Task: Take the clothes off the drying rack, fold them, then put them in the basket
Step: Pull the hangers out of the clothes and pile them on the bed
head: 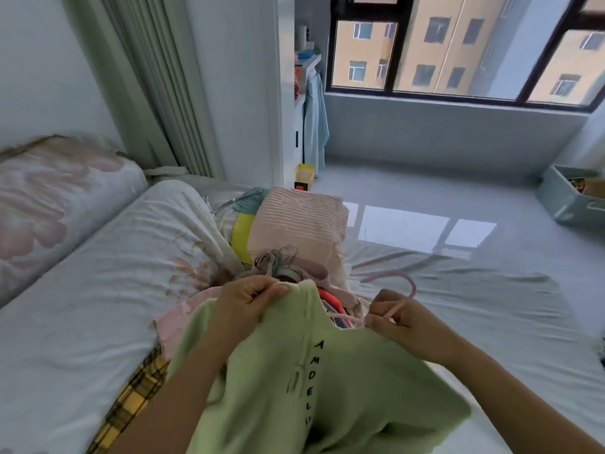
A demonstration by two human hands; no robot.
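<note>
Left hand point(252, 301) pinching green top point(327, 381), right hand point(401, 317) gripping pink hanger point(397, 304)

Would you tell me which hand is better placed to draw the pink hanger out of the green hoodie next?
Probably the right hand: it pinches the pink hanger at the neckline, while the left hand grips the green hoodie by its collar and can steady it.

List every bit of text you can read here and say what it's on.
"AMDEL": black letters running down the green top; the letters below are too creased to read.
Yellow box on the floor: any print is too small to read.
</note>
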